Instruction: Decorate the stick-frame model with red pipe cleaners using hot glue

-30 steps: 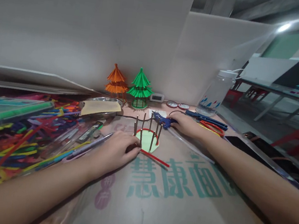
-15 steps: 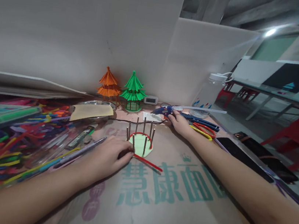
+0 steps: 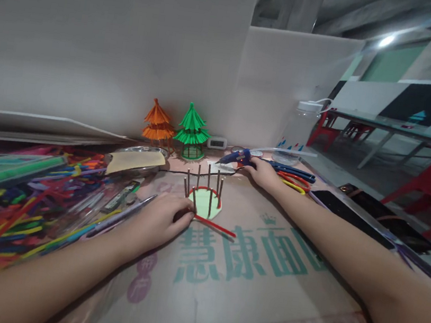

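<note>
My left hand (image 3: 165, 216) is closed, with thumb and fingers pinching a red pipe cleaner (image 3: 218, 226) at the near left edge of a small model. That model has a pale green base (image 3: 205, 203), several upright brown posts (image 3: 210, 202) and a red strip (image 3: 204, 188) along part of its rim. Farther back, my right hand (image 3: 264, 173) is closed around the handle of a blue hot glue gun (image 3: 239, 157). The gun's nozzle points left, over a white paper scrap (image 3: 220, 167). A long clear glue stick (image 3: 289, 151) extends from its rear.
Orange (image 3: 159, 121) and green (image 3: 191, 129) tiered model pavilions stand by the wall. Colourful pipe cleaners (image 3: 1, 227) are heaped at left. Pliers (image 3: 294, 172), scissors (image 3: 295, 182), a phone (image 3: 347, 217) and a water bottle (image 3: 297, 133) are at right.
The view has shifted slightly. The glue gun in my right hand has turned and moved a little; my left hand keeps its pinch on the red pipe cleaner beside the base.
</note>
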{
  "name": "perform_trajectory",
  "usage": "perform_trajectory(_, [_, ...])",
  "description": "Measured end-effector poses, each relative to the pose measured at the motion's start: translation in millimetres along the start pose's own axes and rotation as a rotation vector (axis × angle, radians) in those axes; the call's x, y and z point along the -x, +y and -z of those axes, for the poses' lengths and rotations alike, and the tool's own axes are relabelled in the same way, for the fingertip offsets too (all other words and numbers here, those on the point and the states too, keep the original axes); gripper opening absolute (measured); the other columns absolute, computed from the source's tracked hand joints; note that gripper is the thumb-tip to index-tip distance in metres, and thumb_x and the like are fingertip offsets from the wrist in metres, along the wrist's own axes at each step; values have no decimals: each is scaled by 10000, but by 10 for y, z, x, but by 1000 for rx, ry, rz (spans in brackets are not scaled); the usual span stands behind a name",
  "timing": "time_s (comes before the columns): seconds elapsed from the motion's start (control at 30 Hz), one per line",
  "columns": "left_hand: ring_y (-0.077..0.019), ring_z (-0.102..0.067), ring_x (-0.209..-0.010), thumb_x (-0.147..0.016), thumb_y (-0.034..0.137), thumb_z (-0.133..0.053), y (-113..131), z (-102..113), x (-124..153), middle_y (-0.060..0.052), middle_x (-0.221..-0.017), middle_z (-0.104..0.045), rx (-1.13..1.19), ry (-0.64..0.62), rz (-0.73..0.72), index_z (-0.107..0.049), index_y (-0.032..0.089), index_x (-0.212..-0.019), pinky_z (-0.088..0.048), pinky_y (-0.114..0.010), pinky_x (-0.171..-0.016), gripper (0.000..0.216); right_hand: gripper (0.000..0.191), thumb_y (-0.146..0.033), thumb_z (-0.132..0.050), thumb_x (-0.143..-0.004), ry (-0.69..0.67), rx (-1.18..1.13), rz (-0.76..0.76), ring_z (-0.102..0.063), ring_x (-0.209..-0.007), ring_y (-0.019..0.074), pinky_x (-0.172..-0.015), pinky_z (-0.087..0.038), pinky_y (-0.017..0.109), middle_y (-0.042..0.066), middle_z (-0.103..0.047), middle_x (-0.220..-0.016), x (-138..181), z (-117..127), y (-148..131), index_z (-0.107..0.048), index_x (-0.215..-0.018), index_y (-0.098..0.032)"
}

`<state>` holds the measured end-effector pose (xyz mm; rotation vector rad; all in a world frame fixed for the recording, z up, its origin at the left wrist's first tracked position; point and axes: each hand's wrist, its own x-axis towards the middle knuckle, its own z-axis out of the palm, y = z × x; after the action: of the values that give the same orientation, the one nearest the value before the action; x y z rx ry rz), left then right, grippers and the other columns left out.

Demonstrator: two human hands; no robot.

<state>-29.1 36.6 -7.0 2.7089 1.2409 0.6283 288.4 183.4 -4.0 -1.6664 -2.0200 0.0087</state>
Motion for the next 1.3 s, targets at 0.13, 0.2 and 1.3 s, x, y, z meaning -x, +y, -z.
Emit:
perform_trajectory(0.13, [-212,-660,-858,-945,237,-483,-13,-11,-2,-41,-938,-740,-1,11,-1,-674,203,-942,-451,-324,-784,194,413,-302,-533,-965,5,17,30,-606,-1226,312,-1040,-442,388,169,-642,-1351,15,-4,27,-618,-1331,-130])
perform_trajectory(0.2, [-215,-663,-863,-945,239,-481,-13,-11,-4,-43,-942,-742,-1,7,1,-675,201,-942,-452,-328,-789,197,425,-315,-527,-968,9,21,35,-602,-1236,311,-1047,-441,388,165,-640,-1356,19,-5,43,-614,-1341,-131])
perform_trajectory(1.3, [-205,-640,-806,-937,311,-570,-1,24,38,-13,-824,-733,-53,128,-5,-732,221,-948,-390,-371,-795,185,286,-453,-637,-916,-311,-122,547,-591,-954,250,-806,-467,367,103,-648,-1014,1262,384,-1062,-649,-1008,-183])
